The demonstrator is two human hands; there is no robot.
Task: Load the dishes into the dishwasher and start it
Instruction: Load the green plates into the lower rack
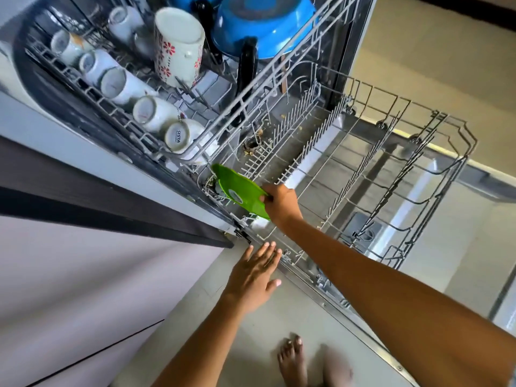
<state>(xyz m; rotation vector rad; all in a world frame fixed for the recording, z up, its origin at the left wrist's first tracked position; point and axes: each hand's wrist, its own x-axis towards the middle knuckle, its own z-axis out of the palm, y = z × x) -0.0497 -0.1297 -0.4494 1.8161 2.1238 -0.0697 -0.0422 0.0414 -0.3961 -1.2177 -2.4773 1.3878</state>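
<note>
My right hand point(280, 203) grips the edge of a green plate point(238, 189), tilted on its rim at the near-left corner of the lower rack point(391, 169), which is pulled out over the open door point(413, 191). My left hand point(255, 272) hovers with fingers straight beside the door's near edge, holding nothing. The upper rack point(178, 152) is also pulled out. It carries several white cups point(152, 111), a floral mug point(178, 48) and blue pans point(262, 26) with black handles.
Food scraps lie on the tub floor point(282, 152) under the lower rack. A grey cabinet front point(69, 275) stands at the left. My bare feet point(293, 361) are on the tiled floor beside the door's edge.
</note>
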